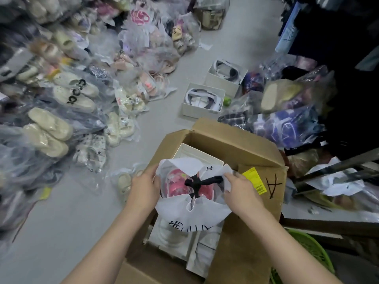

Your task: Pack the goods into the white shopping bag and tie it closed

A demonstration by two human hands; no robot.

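A white shopping bag (192, 212) with black lettering stands in an open cardboard box (242, 148). Pink shoes (176, 182) in clear plastic show through its open mouth. A black ribbon (202, 181) is knotted across the opening. My left hand (144, 187) grips the bag's left edge. My right hand (240, 188) pinches the bag's right edge beside the ribbon's end. White shoe boxes (174, 238) lie in the cardboard box under and behind the bag.
Bagged slippers and sandals (61, 103) are heaped over the floor at the left. Two open white shoe boxes (202, 101) stand beyond the cardboard box. Purple bagged goods (287, 126) pile up at the right. A green basket (307, 249) sits at the lower right.
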